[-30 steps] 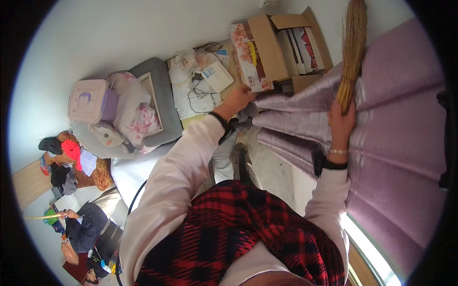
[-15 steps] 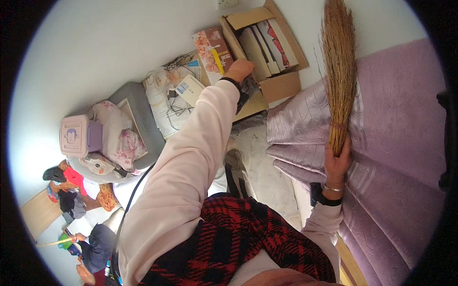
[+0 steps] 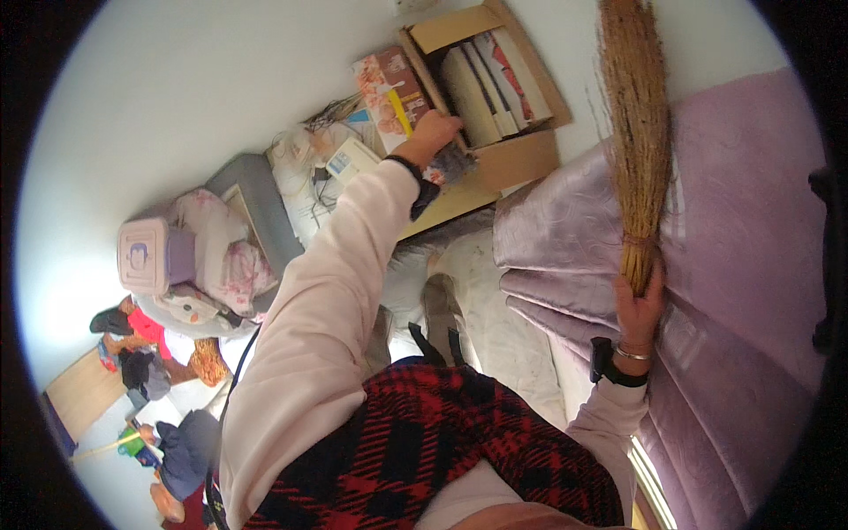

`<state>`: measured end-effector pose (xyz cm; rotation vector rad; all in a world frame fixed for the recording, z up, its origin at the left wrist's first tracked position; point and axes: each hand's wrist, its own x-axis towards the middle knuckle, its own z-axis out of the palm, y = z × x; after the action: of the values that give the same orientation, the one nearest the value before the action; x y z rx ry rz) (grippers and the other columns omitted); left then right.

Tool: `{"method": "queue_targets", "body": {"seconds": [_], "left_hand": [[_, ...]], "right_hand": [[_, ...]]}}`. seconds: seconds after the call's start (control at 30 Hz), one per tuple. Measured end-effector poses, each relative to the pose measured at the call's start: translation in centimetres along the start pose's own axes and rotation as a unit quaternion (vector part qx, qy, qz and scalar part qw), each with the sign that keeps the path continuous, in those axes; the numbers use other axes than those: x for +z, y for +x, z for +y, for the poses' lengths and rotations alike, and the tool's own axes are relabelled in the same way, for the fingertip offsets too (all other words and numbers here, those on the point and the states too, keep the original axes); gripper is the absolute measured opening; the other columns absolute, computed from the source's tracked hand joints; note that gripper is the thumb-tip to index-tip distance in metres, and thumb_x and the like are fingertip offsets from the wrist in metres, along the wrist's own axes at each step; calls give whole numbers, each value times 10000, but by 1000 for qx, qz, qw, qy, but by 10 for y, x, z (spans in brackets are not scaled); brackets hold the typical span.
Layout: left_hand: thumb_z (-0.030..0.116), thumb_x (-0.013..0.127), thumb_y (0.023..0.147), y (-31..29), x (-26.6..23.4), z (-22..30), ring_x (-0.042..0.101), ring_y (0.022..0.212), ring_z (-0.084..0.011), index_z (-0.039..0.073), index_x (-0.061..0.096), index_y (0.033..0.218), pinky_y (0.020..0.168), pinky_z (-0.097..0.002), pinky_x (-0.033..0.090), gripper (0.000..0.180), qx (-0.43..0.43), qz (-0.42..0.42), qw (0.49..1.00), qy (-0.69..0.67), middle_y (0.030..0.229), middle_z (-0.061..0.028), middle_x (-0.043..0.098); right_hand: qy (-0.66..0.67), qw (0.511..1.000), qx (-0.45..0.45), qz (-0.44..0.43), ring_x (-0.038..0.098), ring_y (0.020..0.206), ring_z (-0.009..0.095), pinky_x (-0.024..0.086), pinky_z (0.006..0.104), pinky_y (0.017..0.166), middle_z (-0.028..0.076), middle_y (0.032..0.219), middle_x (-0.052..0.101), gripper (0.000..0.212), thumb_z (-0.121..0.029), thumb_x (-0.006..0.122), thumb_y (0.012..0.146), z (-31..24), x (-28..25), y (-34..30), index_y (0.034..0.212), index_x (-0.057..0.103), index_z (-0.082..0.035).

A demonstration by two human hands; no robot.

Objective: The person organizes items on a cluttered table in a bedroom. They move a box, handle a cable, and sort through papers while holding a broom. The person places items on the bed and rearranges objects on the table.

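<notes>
Left hand [image 3: 433, 134] shifted away from curtain [image 3: 751, 221], curled, hold unclear | right hand [image 3: 640, 305] grips broom [image 3: 636, 132] | cluttered table [image 3: 455, 202], white wall [image 3: 221, 79]

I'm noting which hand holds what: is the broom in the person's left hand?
No, the right hand grips the broom, while the left hand is by the open cardboard box.

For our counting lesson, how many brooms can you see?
1. The broom is held in the right grip, before the purple curtain. Another person, lower left, holds a stick whose end is unclear, so one may be hidden.
</notes>
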<state>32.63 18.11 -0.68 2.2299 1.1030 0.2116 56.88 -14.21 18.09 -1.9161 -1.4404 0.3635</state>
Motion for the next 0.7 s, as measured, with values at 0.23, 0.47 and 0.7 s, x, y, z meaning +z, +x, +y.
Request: {"method": "queue_targets", "body": {"seconds": [0.23,0.47,0.7], "left_hand": [[552,540,767,-54,-12,37,601,803,-318,-72,588,914,696,-362,450,643,-203,127,954,-180,833,-189,616],[255,611,751,-156,-3,-9,573,720,-168,-46,595,944,652,-276,443,358,-310,21,842,-441,798,-100,626],[111,619,721,-90,-13,-42,571,858,-213,-31,573,1008,702,-306,454,323,-270,191,778,-534,977,-127,581]], "right_hand": [[20,999,46,16,539,975,278,424,341,830,177,1110,531,552,-167,615,773,-2,3,3,1238,378,9],[-12,999,30,40,524,974,261,403,337,860,156,1087,533,516,-121,584,788,-7,15,5,1237,371,20],[4,980,196,41,550,730,180,467,281,638,86,937,558,542,-112,589,782,-35,17,27,1267,367,-17]]}}
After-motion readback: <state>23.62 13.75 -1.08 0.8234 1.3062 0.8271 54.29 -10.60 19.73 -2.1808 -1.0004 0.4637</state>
